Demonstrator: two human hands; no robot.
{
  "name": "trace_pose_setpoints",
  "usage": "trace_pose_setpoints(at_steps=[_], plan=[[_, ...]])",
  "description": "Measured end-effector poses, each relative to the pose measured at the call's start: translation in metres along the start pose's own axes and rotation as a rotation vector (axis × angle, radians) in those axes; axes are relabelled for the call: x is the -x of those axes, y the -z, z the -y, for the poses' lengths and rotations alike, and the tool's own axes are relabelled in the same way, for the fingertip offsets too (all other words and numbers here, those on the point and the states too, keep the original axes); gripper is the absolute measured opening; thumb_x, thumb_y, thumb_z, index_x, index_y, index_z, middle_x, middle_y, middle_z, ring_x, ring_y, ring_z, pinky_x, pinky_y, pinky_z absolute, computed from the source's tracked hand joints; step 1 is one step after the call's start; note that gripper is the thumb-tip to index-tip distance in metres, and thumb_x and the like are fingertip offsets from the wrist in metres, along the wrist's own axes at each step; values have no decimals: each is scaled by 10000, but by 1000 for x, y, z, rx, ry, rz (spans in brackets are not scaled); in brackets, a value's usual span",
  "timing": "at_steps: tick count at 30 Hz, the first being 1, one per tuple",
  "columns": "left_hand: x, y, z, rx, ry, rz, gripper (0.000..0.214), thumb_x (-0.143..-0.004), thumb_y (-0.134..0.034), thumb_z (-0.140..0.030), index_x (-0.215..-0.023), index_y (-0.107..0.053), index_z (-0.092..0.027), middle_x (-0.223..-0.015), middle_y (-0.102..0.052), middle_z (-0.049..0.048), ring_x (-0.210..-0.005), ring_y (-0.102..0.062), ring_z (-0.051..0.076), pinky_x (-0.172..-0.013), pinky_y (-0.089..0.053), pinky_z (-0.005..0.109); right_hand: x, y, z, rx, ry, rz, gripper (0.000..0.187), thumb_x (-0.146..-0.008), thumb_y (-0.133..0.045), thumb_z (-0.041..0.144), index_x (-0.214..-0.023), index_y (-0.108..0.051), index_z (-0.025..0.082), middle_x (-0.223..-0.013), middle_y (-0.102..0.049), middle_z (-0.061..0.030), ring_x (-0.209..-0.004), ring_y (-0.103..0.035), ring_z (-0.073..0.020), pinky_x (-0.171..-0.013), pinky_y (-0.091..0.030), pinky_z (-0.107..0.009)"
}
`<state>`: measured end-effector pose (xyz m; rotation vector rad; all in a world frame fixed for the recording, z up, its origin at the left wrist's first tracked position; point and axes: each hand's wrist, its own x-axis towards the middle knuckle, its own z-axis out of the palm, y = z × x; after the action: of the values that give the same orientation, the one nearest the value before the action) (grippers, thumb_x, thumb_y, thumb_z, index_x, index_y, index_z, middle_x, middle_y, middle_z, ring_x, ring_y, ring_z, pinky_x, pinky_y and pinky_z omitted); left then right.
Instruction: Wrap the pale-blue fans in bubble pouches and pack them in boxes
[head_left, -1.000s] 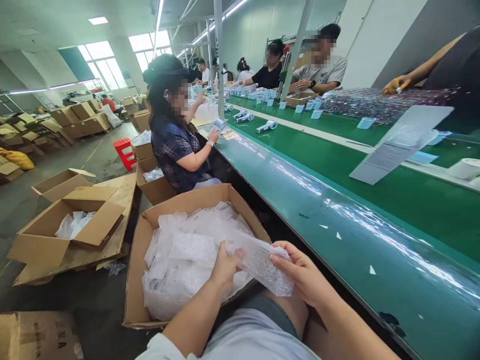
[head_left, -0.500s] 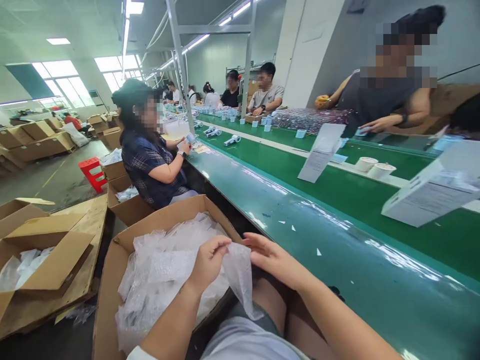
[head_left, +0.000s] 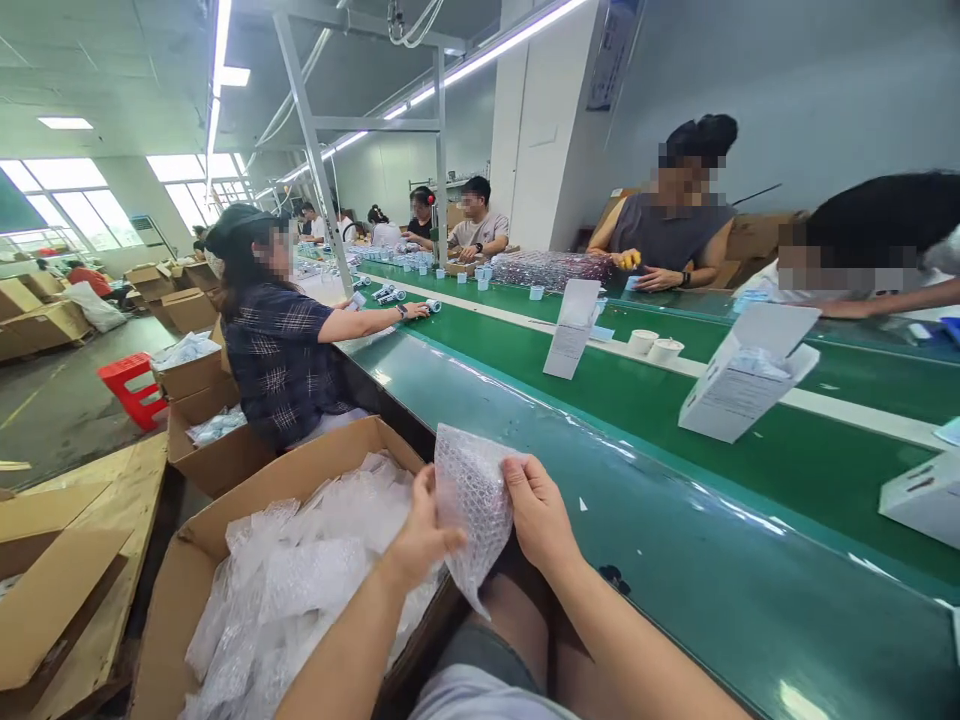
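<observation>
A clear bubble-wrap bag [head_left: 474, 500] hangs in front of me, over my lap. My right hand [head_left: 541, 510] pinches its upper right edge between thumb and fingers. At the bag's left edge is my left hand [head_left: 421, 535], with thumb and fingers apart; the thumb is slightly blurred and lies against the front of the bag. To the lower left stands a cardboard box [head_left: 169, 590] holding a heap of similar bubble-wrap bags [head_left: 315, 570].
A teal work surface [head_left: 675, 600] borders a green conveyor [head_left: 630, 400]. On the conveyor are white open cartons [head_left: 750, 375], two white rolls [head_left: 652, 345] and small devices [head_left: 390, 295]. A co-worker [head_left: 277, 350] sits at left; others sit opposite. A red stool [head_left: 135, 390] stands on the floor.
The bag has risen and turned flat towards me. My right hand now grips its edge, while my left fingers have spread. The co-worker at left has reached onto the conveyor. My view has turned right.
</observation>
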<state>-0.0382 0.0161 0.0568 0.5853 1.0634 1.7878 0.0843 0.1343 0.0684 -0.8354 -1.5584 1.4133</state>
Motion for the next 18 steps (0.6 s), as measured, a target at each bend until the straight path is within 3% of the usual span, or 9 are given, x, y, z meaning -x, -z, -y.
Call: trace_pose_setpoints(at_steps=[3, 5, 7, 9, 12, 15, 18], plan=[[9, -2, 34, -25, 238, 110, 667, -454, -943, -321, -1026, -639, -161, -930, -718, 82, -824, -677, 201, -760, -518, 307, -10, 16, 5, -24, 24, -99, 476, -834, -541, 704, -746, -525, 236, -612, -504, 37, -558, -422, -151, -539, -357, -269], [12, 2, 45, -83, 290, 31, 486, -493, -911, -390, -809, -635, -146, -666, -656, 15, -559, -593, 124, -589, -481, 260, -18, 32, 10, -39, 41, -180, 476, -805, -578, 714, -771, -526, 242, -573, -482, 51, -519, -408, -145, -523, -345, -270], [10, 3, 43, -144, 243, -76, 451, -532, -877, -460, -720, -586, -170, -482, -510, -69, -390, -419, 62, -478, -404, 231, -24, 45, 13, -75, 49, -204, 510, -771, -592, 744, -889, -549, 250, -596, -526, 50, -510, -447, -149, -522, -372, -277], [4, -4, 30, -236, 184, -70, 449, -577, -838, -522, -696, -570, -182, -447, -458, -84, -364, -362, 53, -459, -381, 231, -23, 53, 12, -175, -10, -70, 580, -717, -674, 720, -1032, -560, 246, -704, -631, 17, -567, -551, -173, -558, -437, -298], [-3, -29, -7, -459, 34, 60, 444, -598, -831, -551, -773, -656, -182, -658, -627, 12, -569, -558, 128, -586, -478, 278, -15, 56, 5, -364, -160, 121, 585, -643, -841, 529, -1067, -585, 217, -832, -714, -33, -687, -651, -215, -651, -507, -344], [11, -52, -50, -454, -285, 52, 530, -580, -831, -614, -958, -710, -263, -893, -674, 62, -844, -617, 238, -745, -538, 371, -8, 62, 1, -462, -196, -4, 533, -628, -876, 419, -1034, -596, 219, -868, -737, -31, -732, -679, -228, -697, -534, -363], [55, -44, -76, -303, -456, -79, 469, -677, -689, -730, -1002, -700, -392, -932, -684, 52, -1002, -597, 332, -700, -551, 442, -4, 69, 3, -497, -184, -61, 522, -623, -871, 403, -1038, -606, 229, -931, -753, -46, -837, -709, -283, -771, -558, -417]])
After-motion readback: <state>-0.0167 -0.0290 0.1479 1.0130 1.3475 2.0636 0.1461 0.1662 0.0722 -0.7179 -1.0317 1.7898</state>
